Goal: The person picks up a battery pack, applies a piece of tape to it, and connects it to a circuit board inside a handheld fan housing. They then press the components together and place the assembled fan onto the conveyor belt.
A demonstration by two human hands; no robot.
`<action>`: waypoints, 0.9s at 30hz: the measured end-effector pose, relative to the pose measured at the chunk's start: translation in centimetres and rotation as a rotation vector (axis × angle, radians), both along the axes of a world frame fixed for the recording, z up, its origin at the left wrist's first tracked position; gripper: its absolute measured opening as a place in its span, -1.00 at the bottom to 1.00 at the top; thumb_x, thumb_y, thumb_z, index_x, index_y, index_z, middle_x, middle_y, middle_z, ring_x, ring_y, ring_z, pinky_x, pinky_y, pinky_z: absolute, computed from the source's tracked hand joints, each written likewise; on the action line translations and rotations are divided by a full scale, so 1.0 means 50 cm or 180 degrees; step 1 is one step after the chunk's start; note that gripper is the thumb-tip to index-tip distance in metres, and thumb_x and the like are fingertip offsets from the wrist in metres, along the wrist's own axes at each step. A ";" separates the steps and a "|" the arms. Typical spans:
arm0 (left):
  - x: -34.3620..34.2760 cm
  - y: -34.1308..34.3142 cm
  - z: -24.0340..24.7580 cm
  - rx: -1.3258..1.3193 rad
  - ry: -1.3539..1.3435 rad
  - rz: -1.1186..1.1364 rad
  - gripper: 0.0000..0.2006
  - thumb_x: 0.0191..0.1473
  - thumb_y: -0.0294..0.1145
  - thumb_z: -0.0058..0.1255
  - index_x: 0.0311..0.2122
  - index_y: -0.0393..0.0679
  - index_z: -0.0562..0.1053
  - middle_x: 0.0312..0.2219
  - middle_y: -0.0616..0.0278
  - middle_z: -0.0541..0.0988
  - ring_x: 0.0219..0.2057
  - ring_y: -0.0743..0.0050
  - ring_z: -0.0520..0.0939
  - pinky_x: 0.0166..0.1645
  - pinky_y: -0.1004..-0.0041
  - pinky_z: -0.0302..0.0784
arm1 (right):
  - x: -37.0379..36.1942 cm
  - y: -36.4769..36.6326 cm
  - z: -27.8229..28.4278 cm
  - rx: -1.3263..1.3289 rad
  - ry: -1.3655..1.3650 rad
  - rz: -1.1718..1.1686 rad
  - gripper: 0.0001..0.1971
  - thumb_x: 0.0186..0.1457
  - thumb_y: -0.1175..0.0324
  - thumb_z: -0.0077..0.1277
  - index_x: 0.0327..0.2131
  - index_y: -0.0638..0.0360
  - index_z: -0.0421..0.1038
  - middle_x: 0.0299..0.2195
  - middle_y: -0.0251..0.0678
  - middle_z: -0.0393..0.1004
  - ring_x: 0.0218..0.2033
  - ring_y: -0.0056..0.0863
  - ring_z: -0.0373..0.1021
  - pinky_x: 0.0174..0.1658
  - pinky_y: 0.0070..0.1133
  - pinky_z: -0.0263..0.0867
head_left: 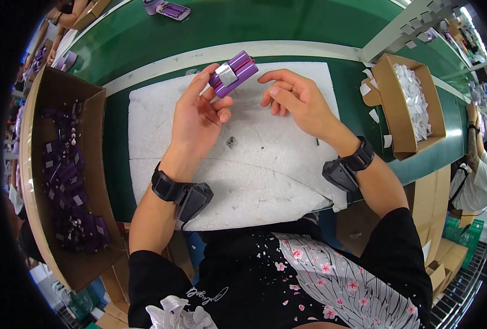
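Observation:
Between the fingers of my left hand is a purple battery pack of cylindrical cells, with a red wire along it and a silvery-white label patch across its side. It is held tilted above the far part of a white foam board. My right hand hovers just right of the pack, apart from it. Its fingers are loosely bent and spread, and nothing shows in them. Both wrists wear black straps with a small device.
At the left stands a cardboard box holding many purple battery packs. A smaller cardboard box of white slips is at the right, with loose slips beside it. A purple casing lies on the green conveyor. Other people work at both sides.

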State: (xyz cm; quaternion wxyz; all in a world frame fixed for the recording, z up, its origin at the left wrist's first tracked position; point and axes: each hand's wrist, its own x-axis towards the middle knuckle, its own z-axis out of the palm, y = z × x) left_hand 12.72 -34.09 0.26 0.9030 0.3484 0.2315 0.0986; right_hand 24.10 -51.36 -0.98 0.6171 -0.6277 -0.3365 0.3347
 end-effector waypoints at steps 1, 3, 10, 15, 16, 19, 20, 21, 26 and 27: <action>0.000 0.000 0.000 0.0017 0.0006 -0.0012 -0.64 0.14 -0.23 -0.19 0.02 -0.12 0.28 -0.37 0.22 0.51 -0.56 0.51 0.55 -0.59 0.58 0.34 | 0.000 0.000 0.000 0.0009 0.0004 0.0001 -0.73 0.13 0.34 -0.23 -0.12 0.21 0.32 -0.47 -0.36 0.42 -0.53 -0.72 0.27 -0.44 -0.75 0.18; -0.001 -0.001 -0.001 0.0047 0.0017 -0.0016 -0.63 0.14 -0.23 -0.19 0.03 -0.12 0.28 -0.38 0.22 0.51 -0.57 0.53 0.55 -0.60 0.59 0.33 | -0.001 0.000 0.000 0.0016 0.0010 0.0000 -0.73 0.13 0.34 -0.23 -0.12 0.21 0.31 -0.47 -0.36 0.42 -0.53 -0.72 0.27 -0.44 -0.75 0.18; -0.002 -0.002 0.001 0.0058 -0.0027 -0.0105 -0.60 0.14 -0.20 -0.18 0.06 -0.11 0.25 -0.41 0.24 0.50 -0.59 0.59 0.53 -0.65 0.66 0.27 | 0.002 0.001 -0.001 -0.0036 0.0005 0.0027 -0.72 0.13 0.33 -0.22 -0.11 0.21 0.31 -0.46 -0.36 0.42 -0.52 -0.73 0.27 -0.43 -0.75 0.19; -0.005 0.003 -0.004 0.0035 -0.0064 -0.0222 -0.60 0.13 -0.20 -0.17 0.05 -0.12 0.25 -0.46 0.24 0.49 -0.62 0.59 0.52 -0.67 0.67 0.26 | 0.001 0.001 -0.001 -0.0007 0.0007 0.0032 -0.71 0.13 0.33 -0.21 -0.10 0.21 0.30 -0.46 -0.37 0.43 -0.52 -0.73 0.27 -0.43 -0.75 0.19; -0.006 0.007 -0.007 0.0022 -0.0147 -0.0321 -0.61 0.14 -0.22 -0.17 0.05 -0.13 0.25 -0.46 0.24 0.49 -0.62 0.59 0.53 -0.67 0.67 0.27 | 0.002 0.000 -0.002 -0.0015 0.0026 0.0027 -0.72 0.13 0.33 -0.21 -0.10 0.21 0.30 -0.46 -0.36 0.43 -0.52 -0.73 0.27 -0.43 -0.75 0.19; -0.005 0.004 -0.010 0.0110 -0.0101 -0.0389 -0.62 0.14 -0.27 -0.17 0.04 -0.15 0.26 -0.47 0.23 0.48 -0.61 0.57 0.55 -0.67 0.66 0.29 | 0.001 0.000 -0.003 -0.0033 0.0066 0.0015 -0.72 0.14 0.33 -0.19 -0.09 0.21 0.29 -0.46 -0.36 0.43 -0.52 -0.73 0.27 -0.44 -0.75 0.19; -0.003 -0.002 -0.010 0.0209 0.0030 -0.0359 -0.64 0.13 -0.30 -0.17 0.03 -0.17 0.27 -0.47 0.23 0.48 -0.60 0.56 0.56 -0.67 0.66 0.31 | 0.000 0.001 -0.003 -0.0034 0.0063 -0.0002 -0.72 0.14 0.33 -0.18 -0.09 0.22 0.29 -0.45 -0.36 0.43 -0.51 -0.73 0.27 -0.44 -0.75 0.19; -0.001 -0.005 -0.010 0.0309 0.0161 -0.0329 -0.65 0.13 -0.33 -0.17 0.03 -0.18 0.27 -0.48 0.23 0.48 -0.60 0.55 0.58 -0.67 0.66 0.32 | -0.002 0.002 -0.004 -0.0034 0.0059 -0.0020 -0.72 0.14 0.33 -0.18 -0.09 0.22 0.29 -0.45 -0.36 0.43 -0.51 -0.73 0.27 -0.44 -0.75 0.19; 0.004 -0.013 -0.008 0.0256 0.0211 -0.0310 -0.67 0.13 -0.39 -0.18 0.01 -0.22 0.29 -0.47 0.22 0.49 -0.55 0.52 0.61 -0.67 0.65 0.36 | 0.000 0.004 -0.001 -0.0111 -0.0001 -0.0046 -0.73 0.15 0.33 -0.15 -0.11 0.24 0.28 -0.46 -0.35 0.44 -0.52 -0.73 0.28 -0.46 -0.75 0.18; 0.004 -0.013 -0.004 0.0254 0.0203 -0.0360 -0.66 0.12 -0.39 -0.17 0.01 -0.23 0.29 -0.46 0.22 0.50 -0.55 0.51 0.61 -0.67 0.65 0.36 | 0.000 0.004 -0.002 -0.0113 0.0000 -0.0048 -0.73 0.15 0.33 -0.15 -0.11 0.24 0.28 -0.46 -0.35 0.44 -0.52 -0.73 0.28 -0.46 -0.75 0.18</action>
